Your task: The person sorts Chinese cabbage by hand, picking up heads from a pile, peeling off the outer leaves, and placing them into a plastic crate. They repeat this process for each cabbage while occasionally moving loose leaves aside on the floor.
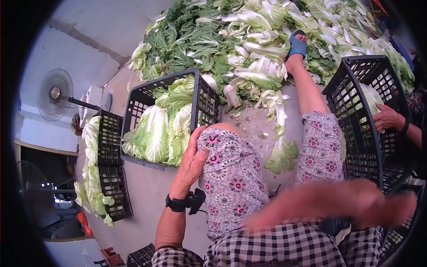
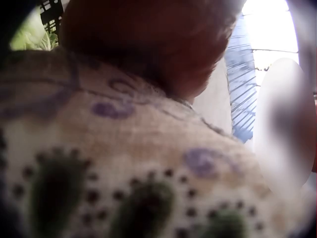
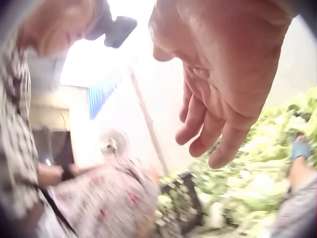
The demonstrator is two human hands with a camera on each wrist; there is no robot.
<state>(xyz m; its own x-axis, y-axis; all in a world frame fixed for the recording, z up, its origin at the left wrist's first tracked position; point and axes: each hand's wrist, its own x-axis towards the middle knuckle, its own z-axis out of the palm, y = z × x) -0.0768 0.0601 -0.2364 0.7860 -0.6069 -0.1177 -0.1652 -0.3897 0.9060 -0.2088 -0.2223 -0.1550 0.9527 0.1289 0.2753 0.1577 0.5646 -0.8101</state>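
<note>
Rm: pale walls, grey floor (image 1: 149,189), fan (image 1: 55,92) at L, leaf heap (image 1: 213,40) ahead. Cabbage heads (image 1: 156,133): prob. mod. heavy, stiff at ribs, soft + easily torn at leaf edges, poss. slick if damp; best held round thick base w/ palm beneath. Appearance: pale green, crinkled, broad white midribs. Loc.: in black crate (image 1: 195,95), just beside L knee (image 1: 231,169). L grip (image 1: 189,164) rests on knee, fingers loosely extended, nothing pinched; crate contact can't tell. R grip (image 3: 223,74) raised, fingers relaxed, slightly bent, holds nothing.
</note>
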